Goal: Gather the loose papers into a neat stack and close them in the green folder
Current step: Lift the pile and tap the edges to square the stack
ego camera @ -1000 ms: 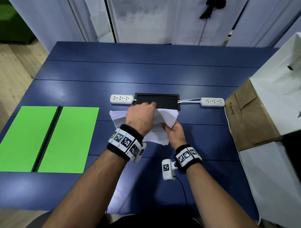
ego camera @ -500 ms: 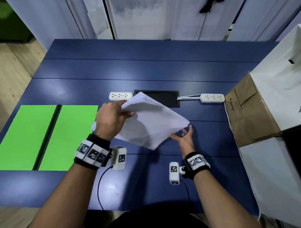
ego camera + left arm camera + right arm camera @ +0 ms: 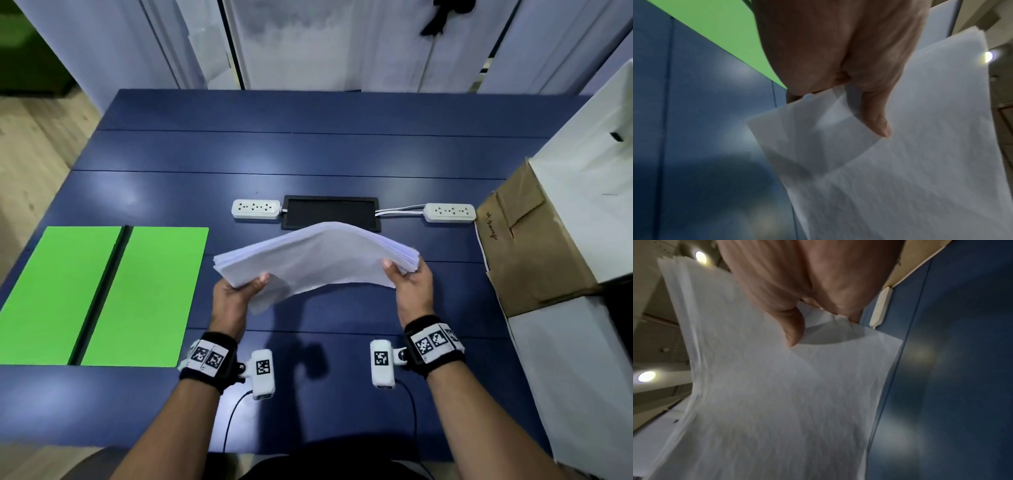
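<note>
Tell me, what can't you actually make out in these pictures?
- Head view: the fingers of the left hand and right hand lie under the papers, only thumbs show.
- Head view: the writing on the brown box is too small to read.
- Left wrist view: the green folder is cut off by the edge and the hand.
- Any print on the papers: blurred.

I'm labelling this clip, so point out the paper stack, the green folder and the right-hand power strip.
paper stack (image 3: 318,255), head view, top sheet near the middle of the arched stack
green folder (image 3: 147,294), head view, right leaf of the open folder
right-hand power strip (image 3: 449,212), head view, middle of its socket face
</note>
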Motion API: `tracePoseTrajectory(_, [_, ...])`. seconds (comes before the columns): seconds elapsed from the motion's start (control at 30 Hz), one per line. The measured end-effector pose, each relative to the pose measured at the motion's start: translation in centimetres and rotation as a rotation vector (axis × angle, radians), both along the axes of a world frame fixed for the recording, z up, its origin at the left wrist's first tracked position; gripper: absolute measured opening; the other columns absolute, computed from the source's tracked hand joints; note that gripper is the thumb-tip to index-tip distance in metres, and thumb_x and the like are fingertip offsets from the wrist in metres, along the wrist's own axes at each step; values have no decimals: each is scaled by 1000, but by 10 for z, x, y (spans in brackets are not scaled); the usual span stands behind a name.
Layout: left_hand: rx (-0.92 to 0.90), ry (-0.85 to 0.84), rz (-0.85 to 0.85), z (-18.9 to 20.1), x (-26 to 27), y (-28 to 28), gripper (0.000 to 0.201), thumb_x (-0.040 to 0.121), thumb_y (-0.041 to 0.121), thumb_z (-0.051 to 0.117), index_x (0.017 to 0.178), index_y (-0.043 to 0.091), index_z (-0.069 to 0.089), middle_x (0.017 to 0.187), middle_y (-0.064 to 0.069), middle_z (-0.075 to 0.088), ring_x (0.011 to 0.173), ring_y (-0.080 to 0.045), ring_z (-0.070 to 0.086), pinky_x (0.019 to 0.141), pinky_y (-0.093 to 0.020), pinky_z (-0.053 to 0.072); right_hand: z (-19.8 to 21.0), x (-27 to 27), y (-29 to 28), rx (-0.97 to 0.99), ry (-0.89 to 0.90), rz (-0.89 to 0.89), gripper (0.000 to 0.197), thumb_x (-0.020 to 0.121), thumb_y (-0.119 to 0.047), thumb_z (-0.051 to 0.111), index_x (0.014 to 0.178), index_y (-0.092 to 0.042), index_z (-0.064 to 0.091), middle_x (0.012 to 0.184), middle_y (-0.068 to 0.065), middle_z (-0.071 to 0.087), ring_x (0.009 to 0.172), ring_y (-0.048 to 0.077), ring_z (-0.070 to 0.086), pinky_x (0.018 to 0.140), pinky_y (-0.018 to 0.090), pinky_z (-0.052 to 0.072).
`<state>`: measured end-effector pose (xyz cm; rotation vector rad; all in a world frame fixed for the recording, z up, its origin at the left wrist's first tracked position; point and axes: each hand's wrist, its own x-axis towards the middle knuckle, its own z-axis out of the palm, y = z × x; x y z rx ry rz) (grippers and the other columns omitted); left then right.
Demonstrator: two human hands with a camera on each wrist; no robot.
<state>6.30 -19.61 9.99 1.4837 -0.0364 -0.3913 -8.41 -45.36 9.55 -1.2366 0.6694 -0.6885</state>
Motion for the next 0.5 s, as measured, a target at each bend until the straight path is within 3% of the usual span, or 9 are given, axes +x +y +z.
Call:
tracePoseTrajectory(0.1, [22,37,-9,-21,-4,0,22,85,-11,69,103,1,70,81,10,78,71,-3,69,71,-20,57,-19,-6,0,12,71,-29,32,87,8,67,94,-23,70,95,-7,70,91,8,64,93,27,49])
tracePoseTrajectory(0.2, [40,50,-18,-34,-8,1,23,85,-13,68,99,5,71,79,10,78,70,-2,70,70,-19,57,-30,-12,1,0,153,-50,32,88,9,65,91,-23,70,86,-14,75,82,2,67,85,20,51])
tracePoseTrajectory(0.27, [47,35,-35,-39,-8,4,25,85,-14,67,99,6,71,79,12,78,71,-1,69,71,-18,56,-34,-15,1,4,171,-50,31,89,8,64,98,-20,69,88,-16,76,84,0,69,83,16,53])
tracePoseTrajectory(0.4, [129,38,-143,-52,-4,14,26,78,-8,77,101,4,73,84,10,78,76,-3,69,75,-19,55,-52,-25,-4,41,266,33,27,87,4,69,105,-17,70,98,-5,76,94,13,70,94,30,55])
tracePoseTrajectory(0.5, [223,50,-216,-64,-2,16,17,78,-10,71,92,0,70,83,5,78,71,-6,68,67,-22,51,-71,-34,-2,101,384,92,38,75,-4,78,112,-11,69,101,0,76,94,18,69,102,44,51])
